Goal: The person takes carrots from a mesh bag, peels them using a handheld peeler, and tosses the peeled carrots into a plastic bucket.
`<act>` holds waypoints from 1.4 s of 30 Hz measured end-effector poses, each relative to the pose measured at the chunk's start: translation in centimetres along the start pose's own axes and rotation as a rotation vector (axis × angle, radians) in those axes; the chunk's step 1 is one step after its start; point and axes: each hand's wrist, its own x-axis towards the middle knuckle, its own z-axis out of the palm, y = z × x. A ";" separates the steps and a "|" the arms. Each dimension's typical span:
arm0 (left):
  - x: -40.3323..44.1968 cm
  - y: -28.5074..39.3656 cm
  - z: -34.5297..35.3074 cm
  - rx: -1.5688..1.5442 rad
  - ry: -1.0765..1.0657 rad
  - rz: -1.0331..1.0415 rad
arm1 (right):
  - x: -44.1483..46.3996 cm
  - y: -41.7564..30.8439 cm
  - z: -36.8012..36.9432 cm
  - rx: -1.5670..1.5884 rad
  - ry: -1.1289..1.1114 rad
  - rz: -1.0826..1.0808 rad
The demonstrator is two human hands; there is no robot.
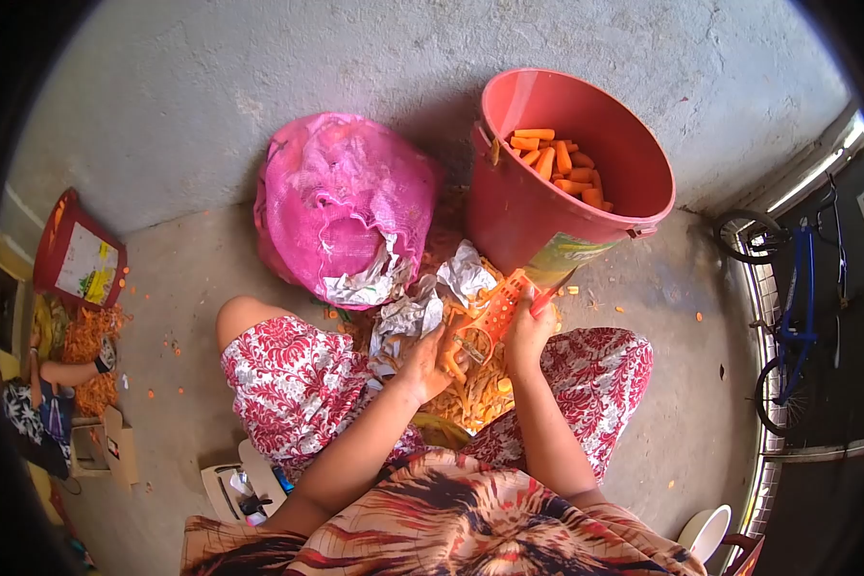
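Observation:
My left hand [427, 369] is closed around what looks like a carrot [452, 359], partly hidden by the fingers. To its right, my right hand [528, 334] grips the red handle of a knife [543, 300], its blade pointing up and to the right. Just beyond my hands lies an orange plastic piece with holes [502, 309], partly covered. Orange peelings and cut bits [485, 408] are heaped on the floor between my legs. Crumpled, silvery paper [410, 319] sits next to my left hand.
A tall red bucket [490, 206] with peeled carrots [559, 171] stands against the wall, beside a pink mesh sack [341, 192]. Another person's leg [70, 373], more peelings [91, 341] and a smaller red bucket [86, 259] are at left. A blue bicycle [799, 307] is at right.

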 end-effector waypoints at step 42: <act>-0.4 0.6 0.0 -0.040 -0.329 -0.079 | -1.6 -0.3 1.5 -0.043 0.005 -0.081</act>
